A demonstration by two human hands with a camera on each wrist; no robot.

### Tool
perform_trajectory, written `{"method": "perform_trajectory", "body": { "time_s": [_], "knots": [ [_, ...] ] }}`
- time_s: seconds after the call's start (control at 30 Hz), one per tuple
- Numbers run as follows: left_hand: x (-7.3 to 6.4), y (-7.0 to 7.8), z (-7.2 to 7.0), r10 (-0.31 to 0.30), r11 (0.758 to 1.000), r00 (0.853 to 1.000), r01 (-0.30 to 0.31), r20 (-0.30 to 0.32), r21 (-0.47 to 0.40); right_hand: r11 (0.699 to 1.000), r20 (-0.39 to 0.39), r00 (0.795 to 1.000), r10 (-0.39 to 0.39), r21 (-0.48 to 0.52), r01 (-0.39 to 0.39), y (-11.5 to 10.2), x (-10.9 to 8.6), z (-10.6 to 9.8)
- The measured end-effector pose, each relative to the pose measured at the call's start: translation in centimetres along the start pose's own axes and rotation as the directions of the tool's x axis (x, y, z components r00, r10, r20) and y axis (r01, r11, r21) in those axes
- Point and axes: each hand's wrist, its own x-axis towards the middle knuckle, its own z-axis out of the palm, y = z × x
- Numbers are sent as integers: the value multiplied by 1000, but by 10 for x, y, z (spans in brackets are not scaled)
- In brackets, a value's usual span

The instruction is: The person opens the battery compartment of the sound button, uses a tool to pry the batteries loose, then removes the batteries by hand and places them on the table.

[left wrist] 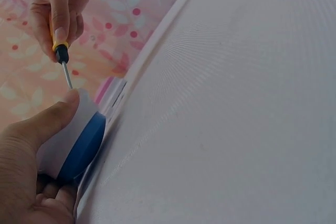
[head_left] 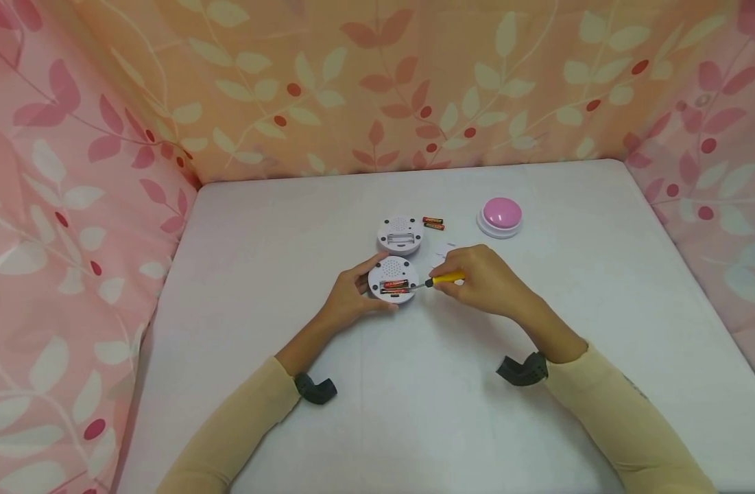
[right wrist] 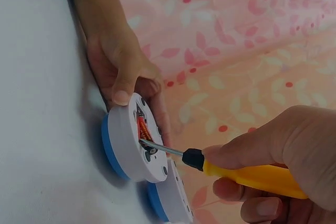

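My left hand (head_left: 348,296) grips a round white button device (head_left: 392,266) by its sides, thumb near and fingers at the far side. The device lies upside down, blue dome beneath, its battery compartment uncovered. Two red batteries (head_left: 394,284) sit in that compartment. With my right hand (head_left: 485,280) I hold a screwdriver (right wrist: 252,178) with a yellow handle and black collar. Its metal tip reaches into the compartment and touches the batteries' end in the right wrist view. In the left wrist view the white body hides the compartment.
Just behind stands a second upturned device (head_left: 400,245), its battery slot bare. Beside it lie two loose batteries (head_left: 433,223). A pink-domed button (head_left: 502,213) stands upright at the back right. Small bits (head_left: 444,252) lie partly behind my right hand. Patterned curtains (head_left: 377,82) border the white table (head_left: 260,240).
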Motion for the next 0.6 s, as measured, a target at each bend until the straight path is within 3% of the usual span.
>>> {"method": "perform_trajectory", "body": {
  "time_s": [0.6],
  "knots": [
    [0, -1, 0, -3, 1000, 1000, 3, 1, 11, 1000, 24, 1000, 13, -7, -12, -1, 1, -2]
  ]
}}
